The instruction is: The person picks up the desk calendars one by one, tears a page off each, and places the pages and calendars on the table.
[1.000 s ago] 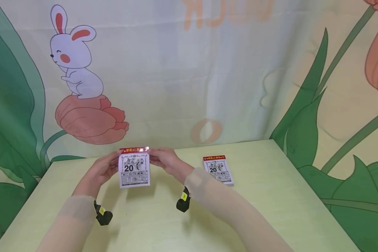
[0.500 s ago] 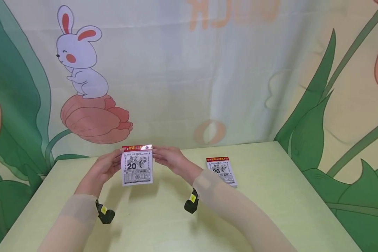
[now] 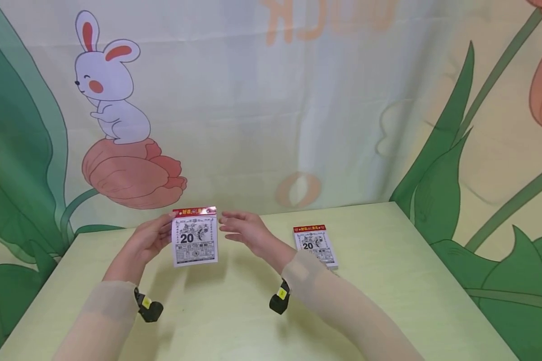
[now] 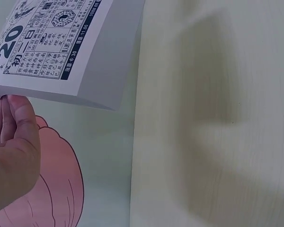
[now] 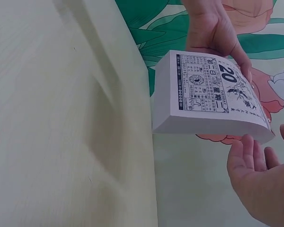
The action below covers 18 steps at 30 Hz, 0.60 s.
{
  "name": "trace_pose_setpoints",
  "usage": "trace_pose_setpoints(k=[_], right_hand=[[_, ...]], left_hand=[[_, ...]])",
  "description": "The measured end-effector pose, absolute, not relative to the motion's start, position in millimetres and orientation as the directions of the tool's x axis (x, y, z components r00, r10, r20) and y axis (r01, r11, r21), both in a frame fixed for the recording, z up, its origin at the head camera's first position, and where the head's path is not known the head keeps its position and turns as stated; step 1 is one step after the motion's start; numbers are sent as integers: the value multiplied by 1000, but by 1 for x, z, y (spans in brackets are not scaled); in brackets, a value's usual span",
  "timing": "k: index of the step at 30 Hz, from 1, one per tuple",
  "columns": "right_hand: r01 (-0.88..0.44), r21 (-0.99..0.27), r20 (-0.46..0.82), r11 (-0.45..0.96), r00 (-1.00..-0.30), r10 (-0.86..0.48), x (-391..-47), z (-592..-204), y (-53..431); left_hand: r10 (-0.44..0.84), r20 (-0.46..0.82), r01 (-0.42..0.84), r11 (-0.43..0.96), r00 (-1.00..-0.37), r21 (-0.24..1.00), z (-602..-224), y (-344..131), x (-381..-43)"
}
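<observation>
A thick tear-off calendar [image 3: 195,236] with a red header strip and a large printed 20 is held up over the table, its page facing the head camera. My left hand [image 3: 150,237] grips it by its left edge, with the thumb near the header and the fingers going behind the block. Just off the right edge is my right hand [image 3: 248,232], fingers extended and a narrow gap between them and the calendar. The right wrist view shows the calendar's thick stack of pages [image 5: 213,125], with my right fingertips [image 5: 247,138] close below it.
A second, similar calendar [image 3: 313,244] lies flat on the pale table [image 3: 388,281], right of my right hand and partly behind the right sleeve [image 3: 325,296]. Behind the table's back edge hangs a printed cloth [image 3: 235,110] with a rabbit and flowers.
My right hand has let go of the calendar's right edge and moved slightly right, away from it. The left hand still holds the calendar in about the same place.
</observation>
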State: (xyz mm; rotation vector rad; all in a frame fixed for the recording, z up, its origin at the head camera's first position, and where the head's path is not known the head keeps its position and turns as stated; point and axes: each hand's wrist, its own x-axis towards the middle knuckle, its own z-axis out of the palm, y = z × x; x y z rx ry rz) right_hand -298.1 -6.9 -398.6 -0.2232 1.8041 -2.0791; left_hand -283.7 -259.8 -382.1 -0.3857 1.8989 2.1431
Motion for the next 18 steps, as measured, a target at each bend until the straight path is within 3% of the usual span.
trace_pose_setpoints(k=[10,18], right_hand=[[103,-985,-53,-136,-942,-332,-286,-396,-3],[1,-998,17,-63,-955,-295,-277,-399,-2]], left_hand=[[20,-351,-351,-130,-936,927,-382,-258,-282],[18,-357,-356,-133,-934,925,-382,-256,-282]])
